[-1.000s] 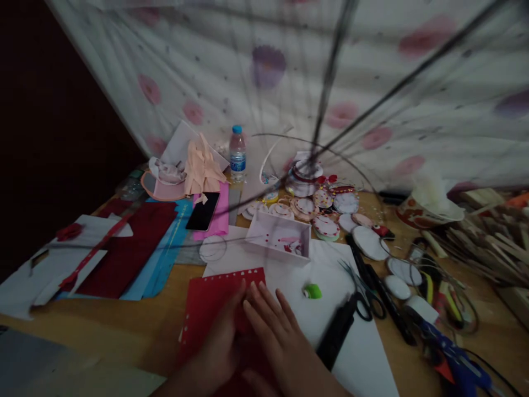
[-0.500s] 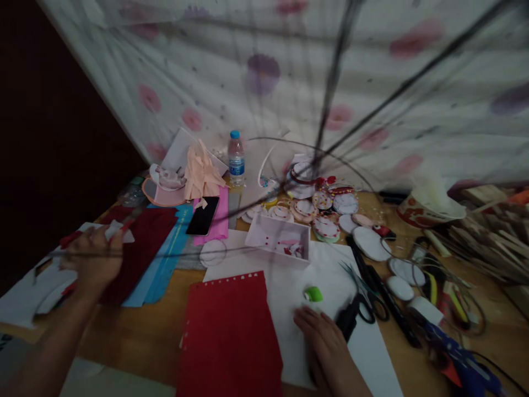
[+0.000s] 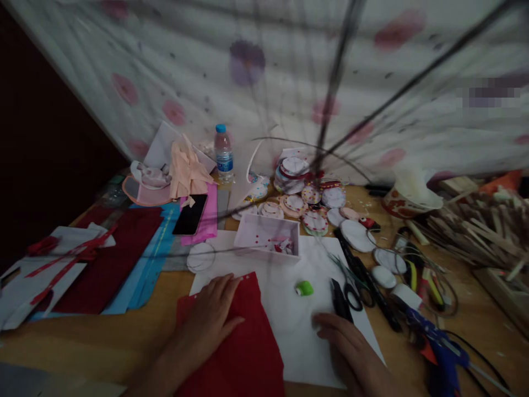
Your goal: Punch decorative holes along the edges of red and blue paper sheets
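Observation:
My left hand (image 3: 209, 317) lies flat with fingers spread on a red sheet with punched holes (image 3: 243, 347) near the table's front edge. My right hand (image 3: 351, 344) rests on a white paper sheet (image 3: 293, 320), fingers loosely bent, holding nothing I can see. Just ahead of its fingertips lie black scissors (image 3: 345, 292). A small green item (image 3: 305, 288) sits on the white paper between the hands.
A white box (image 3: 266, 237) stands behind the paper, with round paper discs (image 3: 314, 201), a water bottle (image 3: 223, 153) and a black phone (image 3: 190, 214) beyond. Dark red and blue sheets (image 3: 124, 253) lie left. Tools, a blue glue gun (image 3: 444, 350) and wooden sticks (image 3: 479, 231) crowd the right.
My left hand came back from the red strips at far left and settled on the red sheet. My right hand slid slightly right beside the scissors. The view shifted a little.

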